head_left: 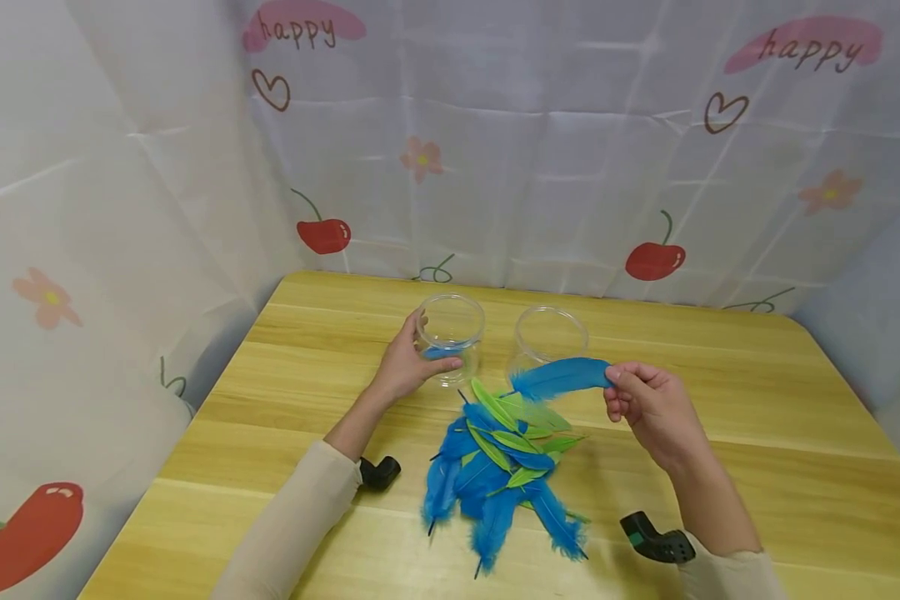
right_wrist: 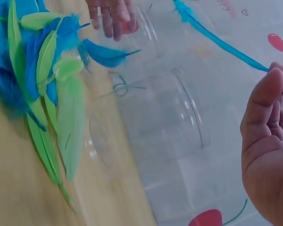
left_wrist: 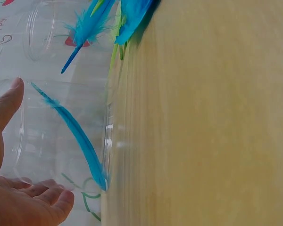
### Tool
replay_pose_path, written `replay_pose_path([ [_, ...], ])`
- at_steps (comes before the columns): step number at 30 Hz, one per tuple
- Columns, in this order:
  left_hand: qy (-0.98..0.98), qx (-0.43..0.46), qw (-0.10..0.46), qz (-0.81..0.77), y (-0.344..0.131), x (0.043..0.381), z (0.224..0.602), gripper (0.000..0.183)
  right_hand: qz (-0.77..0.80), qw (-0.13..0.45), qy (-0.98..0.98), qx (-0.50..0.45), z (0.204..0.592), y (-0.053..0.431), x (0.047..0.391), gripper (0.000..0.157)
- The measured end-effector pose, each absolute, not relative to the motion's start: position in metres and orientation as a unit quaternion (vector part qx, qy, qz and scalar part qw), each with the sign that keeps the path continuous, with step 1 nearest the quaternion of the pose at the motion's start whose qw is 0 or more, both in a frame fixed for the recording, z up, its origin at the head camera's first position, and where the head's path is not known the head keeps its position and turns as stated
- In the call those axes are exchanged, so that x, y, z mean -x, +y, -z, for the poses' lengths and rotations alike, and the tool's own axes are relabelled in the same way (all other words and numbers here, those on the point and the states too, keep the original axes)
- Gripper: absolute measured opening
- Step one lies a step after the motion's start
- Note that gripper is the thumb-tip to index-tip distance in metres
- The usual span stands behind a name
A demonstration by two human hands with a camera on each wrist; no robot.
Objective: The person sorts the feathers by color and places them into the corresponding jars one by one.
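Observation:
My left hand holds a clear plastic jar standing on the table, thumb in front and fingers round the far side. Inside that jar leans a blue feather. Another blue feather is pinched by one end between the thumb and fingers of my right hand, its fluffy end pointing left above the heap. Below and between the hands lies a loose heap of blue feathers and green feathers. A second clear jar stands to the right of the first; no feather shows in it.
The wooden table ends at the back against a white printed curtain. More curtain hangs at the left side. A black device is strapped at each wrist, by the left cuff and the right cuff.

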State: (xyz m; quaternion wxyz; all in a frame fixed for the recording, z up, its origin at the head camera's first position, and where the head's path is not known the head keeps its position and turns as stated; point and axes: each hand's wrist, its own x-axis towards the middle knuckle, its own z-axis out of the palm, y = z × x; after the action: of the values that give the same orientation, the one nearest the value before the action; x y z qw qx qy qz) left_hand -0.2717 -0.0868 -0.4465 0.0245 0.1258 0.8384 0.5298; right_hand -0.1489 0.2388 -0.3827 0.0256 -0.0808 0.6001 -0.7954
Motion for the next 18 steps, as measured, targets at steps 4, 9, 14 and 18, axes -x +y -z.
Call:
replay_pose_path([
  [4,0.84,-0.125,0.025,-0.527,-0.086,0.272,0.446,0.107,0.804,-0.003,0.591,0.067,0.379,0.233,0.152,0.025],
  [9,0.84,-0.124,0.026,-0.528,-0.086,0.272,0.445,0.107,0.821,-0.037,0.568,0.051,0.372,0.224,0.159,0.022],
  [14,0.836,-0.126,0.025,-0.533,-0.087,0.272,0.445,0.106,0.839,-0.057,0.54,0.029,0.369,0.213,0.17,0.019],
  [18,0.835,-0.13,0.025,-0.534,-0.087,0.272,0.446,0.105,0.846,-0.062,0.53,0.019,0.37,0.206,0.177,0.02],
])
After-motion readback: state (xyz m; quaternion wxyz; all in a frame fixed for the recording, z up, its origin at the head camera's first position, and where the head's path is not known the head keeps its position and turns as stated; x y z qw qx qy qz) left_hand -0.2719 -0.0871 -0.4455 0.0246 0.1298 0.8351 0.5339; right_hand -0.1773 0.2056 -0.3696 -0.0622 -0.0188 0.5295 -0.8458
